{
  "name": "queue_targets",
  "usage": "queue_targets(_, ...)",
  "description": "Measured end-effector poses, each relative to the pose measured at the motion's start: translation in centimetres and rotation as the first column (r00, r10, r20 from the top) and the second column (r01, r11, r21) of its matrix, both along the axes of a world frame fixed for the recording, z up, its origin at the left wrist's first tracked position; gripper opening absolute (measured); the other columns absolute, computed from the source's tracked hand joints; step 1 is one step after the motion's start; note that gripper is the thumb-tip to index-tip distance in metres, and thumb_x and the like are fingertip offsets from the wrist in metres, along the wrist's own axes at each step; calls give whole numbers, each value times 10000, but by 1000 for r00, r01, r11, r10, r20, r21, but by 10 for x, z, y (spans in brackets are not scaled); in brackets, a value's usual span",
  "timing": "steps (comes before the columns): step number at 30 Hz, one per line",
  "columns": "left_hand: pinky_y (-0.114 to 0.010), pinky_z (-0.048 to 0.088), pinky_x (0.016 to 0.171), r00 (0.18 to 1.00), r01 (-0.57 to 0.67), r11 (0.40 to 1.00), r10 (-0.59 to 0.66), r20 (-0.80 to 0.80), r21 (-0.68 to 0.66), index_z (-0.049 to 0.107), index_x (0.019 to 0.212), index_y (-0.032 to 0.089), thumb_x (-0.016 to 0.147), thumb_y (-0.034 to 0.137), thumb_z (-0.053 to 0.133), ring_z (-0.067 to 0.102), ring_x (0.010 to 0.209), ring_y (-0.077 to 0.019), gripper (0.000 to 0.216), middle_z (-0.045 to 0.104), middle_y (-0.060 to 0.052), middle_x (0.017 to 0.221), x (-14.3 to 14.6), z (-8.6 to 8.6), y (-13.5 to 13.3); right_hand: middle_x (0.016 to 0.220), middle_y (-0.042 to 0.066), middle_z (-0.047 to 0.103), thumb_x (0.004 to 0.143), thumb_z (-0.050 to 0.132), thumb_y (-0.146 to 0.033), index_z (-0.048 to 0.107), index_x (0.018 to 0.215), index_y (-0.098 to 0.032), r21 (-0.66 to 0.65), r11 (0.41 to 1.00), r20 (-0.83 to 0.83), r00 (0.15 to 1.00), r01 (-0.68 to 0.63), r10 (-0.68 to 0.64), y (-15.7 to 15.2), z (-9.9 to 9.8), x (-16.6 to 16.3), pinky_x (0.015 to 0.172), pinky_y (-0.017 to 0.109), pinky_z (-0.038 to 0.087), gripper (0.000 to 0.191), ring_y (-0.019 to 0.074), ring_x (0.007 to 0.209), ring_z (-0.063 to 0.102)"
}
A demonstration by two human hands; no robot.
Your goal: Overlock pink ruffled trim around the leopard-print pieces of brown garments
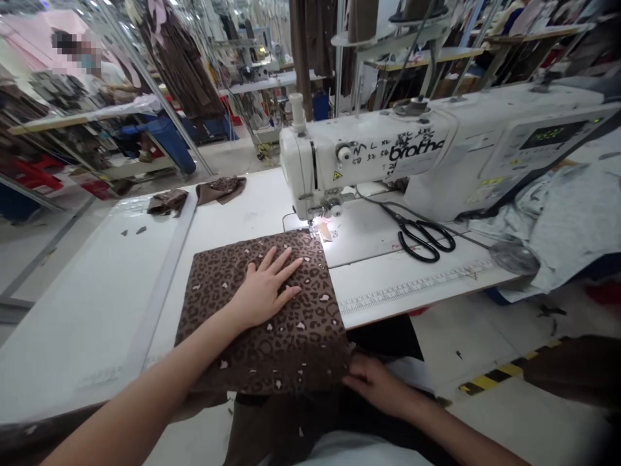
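Note:
A brown leopard-print fabric [310,330] lies over the front of the white table, its far right corner under the lit needle area of the sewing machine [369,155]. Spread flat on the fabric is my left hand [266,288], fingers fanned toward the needle. At the cloth's near right corner, my right hand [371,382] pinches the edge of the fabric just off the table's front edge. The lower part of the cloth hangs down toward my lap. A small tan piece [325,231] sits beside the presser foot.
Black-handled scissors [422,239] lie right of the needle, behind a printed ruler strip [417,285]. Brown fabric scraps [220,189] rest at the table's far left. Pale patterned cloth [577,213] is heaped at the right. Beyond are other workstations, hanging garments [182,58] and a person.

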State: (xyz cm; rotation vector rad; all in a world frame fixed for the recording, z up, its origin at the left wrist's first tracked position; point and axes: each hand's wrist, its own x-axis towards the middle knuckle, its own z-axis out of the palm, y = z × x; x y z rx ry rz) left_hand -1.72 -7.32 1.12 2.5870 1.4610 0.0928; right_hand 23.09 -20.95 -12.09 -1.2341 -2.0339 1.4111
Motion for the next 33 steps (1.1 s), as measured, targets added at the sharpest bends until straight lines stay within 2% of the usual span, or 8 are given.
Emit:
queue_targets(4, -475, 272, 1014, 956, 69, 995, -85, 282, 67, 426, 1276, 231, 827, 378, 460, 309, 1257, -274, 474, 324, -76, 1390, -3, 4, -19, 1055, 125, 537, 767, 538, -211, 571, 1031, -150, 314, 935, 373, 884, 167, -283, -5, 12, 39, 880, 381, 338, 274, 258, 1004, 446)
queue_targets(7, -307, 417, 902, 856, 220, 976, -192, 479, -1, 593, 1104, 230, 804, 243, 505, 532, 1035, -207, 313, 580, -68, 1131, 4, 5, -60, 831, 82, 579, 794, 478, -204, 577, 919, -156, 189, 967, 530, 811, 171, -247, -15, 14, 61, 715, 314, 391, 167, 210, 790, 518)
queue_targets(12, -283, 464, 794, 842, 368, 722, 8, 539, -585, 600, 1091, 225, 855, 235, 406, 587, 891, -181, 306, 641, -60, 996, 48, -32, -143, 548, -33, 398, 845, 416, -333, 428, 609, -162, -25, 954, 263, 923, 298, -282, -13, 47, 51, 500, 204, 294, 292, 97, 532, 392)
queue_targets(16, -357, 404, 914, 707, 434, 537, 296, 643, -724, 495, 1223, 179, 833, 284, 438, 523, 1032, -219, 408, 577, -93, 1144, 97, -64, -167, 531, -41, 279, 859, 397, -376, 311, 547, -168, -60, 974, -87, 971, 218, -222, -11, 114, 14, 451, 205, 226, 385, 76, 499, 287)
queue_targets(21, -209, 481, 587, -101, 365, 716, 666, 739, -595, 247, 1353, 294, 804, 283, 456, 527, 625, -84, 587, 557, -62, 1158, 98, -16, -139, 503, -35, 276, 861, 404, -265, 272, 529, -167, 357, 908, -195, 968, 220, -158, -22, 169, -7, 472, 238, 215, 370, 74, 463, 284)
queue_targets(23, -128, 428, 457, -291, 347, 724, 687, 666, -596, 316, 1318, 306, 760, 228, 514, 443, 492, -25, 597, 569, -43, 1124, 71, 13, -128, 498, -39, 264, 864, 408, -255, 247, 532, -166, 374, 886, -197, 957, 274, -213, -23, 165, -8, 467, 236, 209, 379, 68, 454, 283)
queue_targets(27, -78, 477, 586, -418, 292, 760, 648, 637, -581, 512, 1178, 267, 699, 122, 590, 530, 617, -26, 506, 611, -12, 951, 18, 42, -126, 521, -37, 256, 879, 381, -311, 240, 543, -166, 200, 938, -202, 948, 284, -244, -21, 134, -14, 466, 227, 206, 393, 70, 486, 263)
queue_targets(33, -95, 476, 564, -436, 135, 785, 595, 675, -605, 635, 900, 205, 678, 179, 664, 529, 608, -33, 225, 613, -3, 864, 1, 30, -130, 555, -33, 237, 867, 393, -380, 244, 547, -167, 22, 968, -227, 944, 251, -240, -25, 112, -21, 481, 227, 205, 412, 78, 524, 247)
